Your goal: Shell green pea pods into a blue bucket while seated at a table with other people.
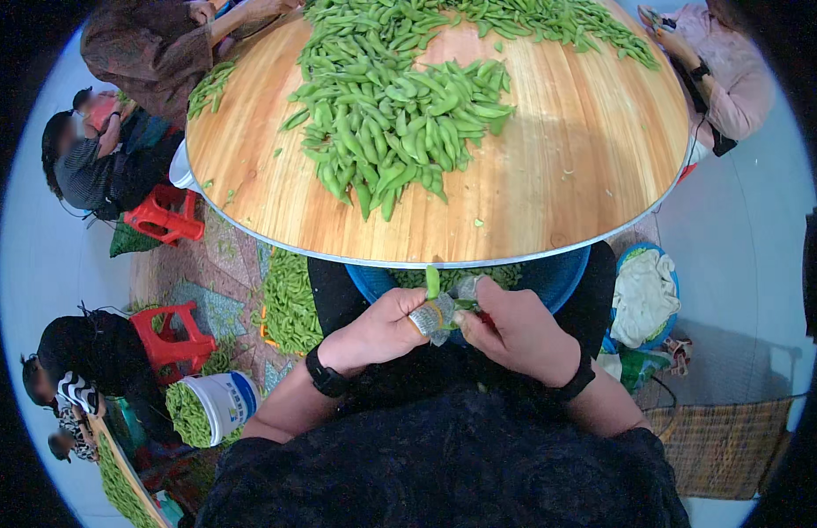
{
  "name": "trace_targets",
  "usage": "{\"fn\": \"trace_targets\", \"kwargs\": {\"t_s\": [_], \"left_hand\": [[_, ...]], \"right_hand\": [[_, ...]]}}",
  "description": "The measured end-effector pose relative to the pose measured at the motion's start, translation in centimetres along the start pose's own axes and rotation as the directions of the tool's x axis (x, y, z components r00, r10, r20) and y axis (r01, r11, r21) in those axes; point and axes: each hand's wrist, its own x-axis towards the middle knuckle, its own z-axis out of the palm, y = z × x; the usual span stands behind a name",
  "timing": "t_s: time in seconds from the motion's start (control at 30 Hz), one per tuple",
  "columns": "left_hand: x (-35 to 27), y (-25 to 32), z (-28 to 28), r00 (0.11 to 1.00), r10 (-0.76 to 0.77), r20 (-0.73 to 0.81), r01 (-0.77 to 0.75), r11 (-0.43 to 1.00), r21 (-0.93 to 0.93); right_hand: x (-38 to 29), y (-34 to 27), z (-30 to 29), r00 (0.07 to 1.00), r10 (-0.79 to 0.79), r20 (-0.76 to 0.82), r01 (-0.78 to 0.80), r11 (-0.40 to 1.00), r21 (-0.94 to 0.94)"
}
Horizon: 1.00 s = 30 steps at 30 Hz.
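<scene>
My left hand (pixel 389 327), with a grey knit cover on a finger, grips an upright green soybean pod (pixel 433 282). Close against it, the curled fingers of my right hand (pixel 517 330) pinch a second green pod (pixel 466 305), partly hidden by the fingers. Grey knit covers show on the right fingertips too. Below both hands a blue basin (pixel 570 280) sits between my knees, with green beans (pixel 507 274) inside. Just ahead, a heap of soybean pods (pixel 395 125) lies on a round wooden tabletop (pixel 580 165).
Loose pods (pixel 289 303) lie on the floor at left, near a tipped white bucket (pixel 227 406) and red plastic stools (pixel 174 336). A cloth-covered blue tub (pixel 672 310) stands at right. People sit around the table and at far left.
</scene>
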Motion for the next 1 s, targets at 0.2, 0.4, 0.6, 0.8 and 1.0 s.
{"fn": "trace_targets", "kwargs": {"t_s": [0.2,0.4,0.6,0.8,1.0], "left_hand": [[0.4,-0.4,-0.3,0.997,0.072,0.042,-0.080,0.966,0.245],[0.8,0.6,-0.2,0.998,0.061,0.011,-0.061,0.951,0.303],[1.1,-0.2,-0.1,0.988,0.154,-0.026,-0.118,0.845,0.522],[0.5,1.3,-0.5,0.986,0.151,0.066,-0.164,0.846,0.508],[0.0,3.8,-0.8,0.990,0.092,0.103,-0.138,0.731,0.668]], "right_hand": [[0.3,0.8,0.5,0.997,-0.080,0.003,0.079,0.976,-0.204],[0.1,2.7,0.0,1.000,0.000,0.012,0.003,0.949,-0.316],[-0.3,0.3,-1.8,0.994,0.050,-0.095,-0.070,0.972,-0.226],[0.0,1.2,-1.6,1.000,0.005,0.028,0.002,0.965,-0.264],[0.8,-0.6,-4.0,0.996,0.050,0.072,-0.043,0.995,-0.090]]}}
